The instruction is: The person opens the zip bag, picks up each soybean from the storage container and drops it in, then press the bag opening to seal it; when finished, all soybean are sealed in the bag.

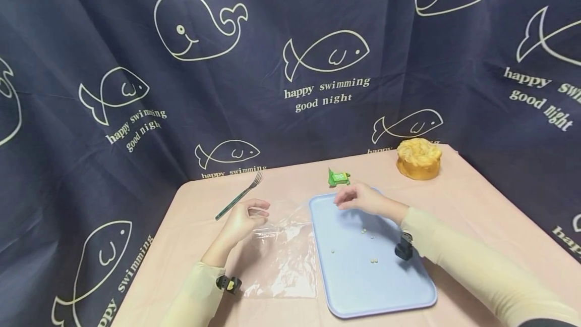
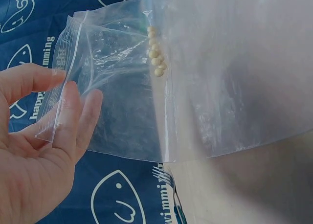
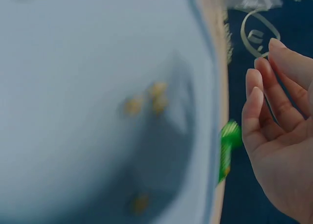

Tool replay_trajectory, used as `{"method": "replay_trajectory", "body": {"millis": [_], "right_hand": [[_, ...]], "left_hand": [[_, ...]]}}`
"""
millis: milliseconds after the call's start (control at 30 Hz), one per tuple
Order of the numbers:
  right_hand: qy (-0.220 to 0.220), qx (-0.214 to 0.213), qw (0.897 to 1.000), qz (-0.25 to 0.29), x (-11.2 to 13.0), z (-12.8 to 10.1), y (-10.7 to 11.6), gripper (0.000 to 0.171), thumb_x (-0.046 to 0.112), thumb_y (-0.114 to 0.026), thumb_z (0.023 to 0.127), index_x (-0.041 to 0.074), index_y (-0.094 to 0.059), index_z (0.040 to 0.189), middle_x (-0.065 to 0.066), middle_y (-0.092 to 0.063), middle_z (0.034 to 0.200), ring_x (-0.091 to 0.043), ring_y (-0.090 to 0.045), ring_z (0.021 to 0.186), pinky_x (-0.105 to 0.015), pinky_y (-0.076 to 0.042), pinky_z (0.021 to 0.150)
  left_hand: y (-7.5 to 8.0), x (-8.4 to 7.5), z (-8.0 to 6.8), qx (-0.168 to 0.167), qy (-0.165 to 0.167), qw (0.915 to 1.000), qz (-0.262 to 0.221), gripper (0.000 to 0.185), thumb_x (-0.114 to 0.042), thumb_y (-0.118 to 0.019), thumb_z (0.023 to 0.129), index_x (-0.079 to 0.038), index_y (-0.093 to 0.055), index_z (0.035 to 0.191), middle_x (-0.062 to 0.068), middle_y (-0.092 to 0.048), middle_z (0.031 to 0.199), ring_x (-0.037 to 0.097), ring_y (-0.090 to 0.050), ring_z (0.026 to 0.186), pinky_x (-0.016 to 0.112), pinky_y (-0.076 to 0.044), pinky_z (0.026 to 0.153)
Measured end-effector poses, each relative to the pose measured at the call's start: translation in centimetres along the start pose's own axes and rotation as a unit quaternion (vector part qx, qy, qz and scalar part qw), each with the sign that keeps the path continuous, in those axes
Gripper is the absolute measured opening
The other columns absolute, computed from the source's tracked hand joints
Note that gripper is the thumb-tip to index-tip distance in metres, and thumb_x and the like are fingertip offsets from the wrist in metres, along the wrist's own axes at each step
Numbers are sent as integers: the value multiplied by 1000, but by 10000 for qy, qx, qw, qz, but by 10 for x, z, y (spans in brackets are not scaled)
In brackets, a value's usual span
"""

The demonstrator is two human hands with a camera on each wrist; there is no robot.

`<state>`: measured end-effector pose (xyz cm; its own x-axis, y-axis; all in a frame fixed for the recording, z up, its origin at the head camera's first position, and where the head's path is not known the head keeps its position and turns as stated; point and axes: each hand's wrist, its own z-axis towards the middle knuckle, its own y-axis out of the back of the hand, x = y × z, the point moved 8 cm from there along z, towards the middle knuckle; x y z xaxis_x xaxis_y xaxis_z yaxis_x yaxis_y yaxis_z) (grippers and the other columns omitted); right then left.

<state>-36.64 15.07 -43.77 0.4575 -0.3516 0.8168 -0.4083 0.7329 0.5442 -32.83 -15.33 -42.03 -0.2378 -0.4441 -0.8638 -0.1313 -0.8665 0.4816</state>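
Note:
In the left wrist view my left hand (image 2: 39,131) pinches the zip edge of a clear zip-lock bag (image 2: 122,92) between thumb and fingers. Several round soybeans (image 2: 155,53) sit in the bag at its fold. On the table the bag lies left of a blue tray (image 1: 349,291). My right hand (image 1: 360,199) is above the far end of the tray, fingers loosely bent, with nothing visible between them. A few soybeans (image 1: 374,261) are scattered on the tray; in the right wrist view they look blurred.
A fork (image 1: 239,196) with a dark green handle lies beyond my left hand. Behind the tray sits a small green toy-like item (image 1: 338,177). A round golden bread (image 1: 418,159) stands at the back right. A dark blue curtain (image 1: 263,115) hangs around the pink tabletop (image 1: 190,216).

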Motion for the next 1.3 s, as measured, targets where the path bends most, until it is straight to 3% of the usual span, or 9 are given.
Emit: {"method": "replay_trajectory", "body": {"millis": [267, 400, 600, 867, 1033, 1300], "right_hand": [[179, 596, 9980, 71, -23, -37, 6, 11, -4, -77, 83, -5, -74, 94, -16, -74, 88, -18, -68, 80, -24, -56, 72], [123, 745, 9971, 57, -31, -45, 7, 12, -4, -80, 81, -1, -75, 92, -12, -74, 85, -14, -65, 75, -20, -53, 63], [175, 780, 9968, 41, -33, -49, 4, 15, -5, -81, 78, -1, -75, 91, -9, -73, 83, -15, -63, 74, -21, -53, 64], [155, 712, 9973, -66, -38, -51, -2, 11, -3, -80, 79, 4, -76, 86, -3, -72, 79, -9, -60, 71, -21, -52, 63], [140, 583, 9982, -10, -33, -47, 4, 8, -2, -79, 82, 2, -75, 88, -5, -71, 79, -11, -60, 70, -22, -52, 63], [115, 72, 9997, -194, 0, -11, 8, 8, 2, -79, 84, 4, -76, 91, -3, -72, 86, -15, -62, 80, -26, -54, 71]], "left_hand": [[2, -1, 3, 3, -41, 10000, -86, 39, 7, -70, 78, 6, -69, 117, 19, -73, 108, 31, -73, 95, 37, -61, 82], [2, -1, 4, 9, -55, 9999, -137, 39, 8, -70, 78, 7, -69, 117, 17, -73, 109, 31, -73, 96, 37, -61, 82], [0, -2, 3, 13, -58, 10000, -72, 39, 7, -70, 79, 6, -69, 118, 19, -72, 111, 32, -73, 97, 37, -61, 82], [-2, 2, 2, -120, -35, 9998, 124, 37, 13, -65, 78, 11, -67, 115, 24, -71, 110, 39, -71, 97, 40, -62, 80], [-3, 3, 2, -48, -21, 10000, 83, 37, 10, -67, 79, 8, -68, 116, 23, -72, 110, 34, -72, 96, 39, -62, 81], [-3, 2, 2, 94, -41, 9999, -64, 38, 7, -69, 78, 6, -69, 117, 19, -72, 111, 31, -73, 96, 38, -61, 82]]}}
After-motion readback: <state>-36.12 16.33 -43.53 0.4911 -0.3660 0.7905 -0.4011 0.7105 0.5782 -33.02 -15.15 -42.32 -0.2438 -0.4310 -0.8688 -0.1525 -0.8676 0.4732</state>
